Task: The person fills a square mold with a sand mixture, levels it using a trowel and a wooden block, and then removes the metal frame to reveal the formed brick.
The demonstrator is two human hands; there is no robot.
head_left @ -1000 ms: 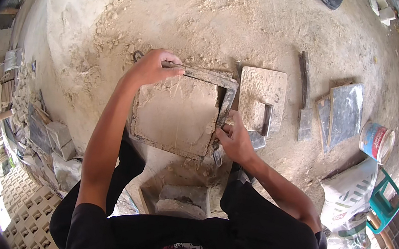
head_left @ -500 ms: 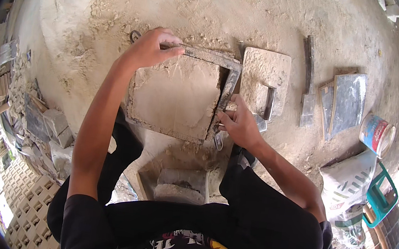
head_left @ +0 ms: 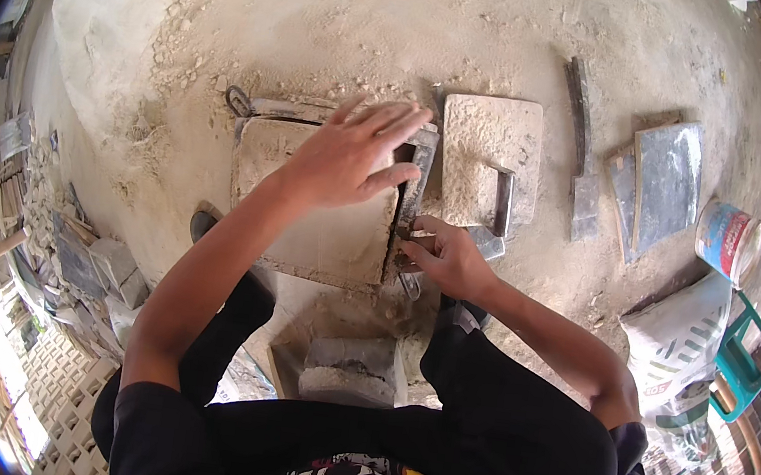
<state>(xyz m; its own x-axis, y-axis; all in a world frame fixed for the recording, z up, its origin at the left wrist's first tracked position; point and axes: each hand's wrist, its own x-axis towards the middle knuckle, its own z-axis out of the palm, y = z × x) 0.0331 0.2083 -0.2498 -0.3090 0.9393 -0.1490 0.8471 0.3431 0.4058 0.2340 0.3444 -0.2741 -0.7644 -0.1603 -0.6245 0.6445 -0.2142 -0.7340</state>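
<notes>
Head view. The left hand hangs in front of the square metal mould at the middle of the frame and hides much of its upper right corner; whether the palm touches the mould or hovers above it cannot be told. Its grip is released, fingers spread and holding nothing. The right hand sits just right of centre, and its fingertips are partly lost against the mould's right side bar; the grip is clenched on the lower end of that bar, where a narrow dark gap runs between the bar and the sandy fill. The person's dark-clothed legs cover the lower middle of the frame, and a grey block shows between them.

The surface is a sandy, dusty floor. To the right of the mould lies a square float with a handle, coated in sand, then a long dark tool, two flat plates and a paint can on its side. At the lower right a printed sack and a green frame are bent by the rim. Stacks of patterned blocks fill the lower left, hard to make out.
</notes>
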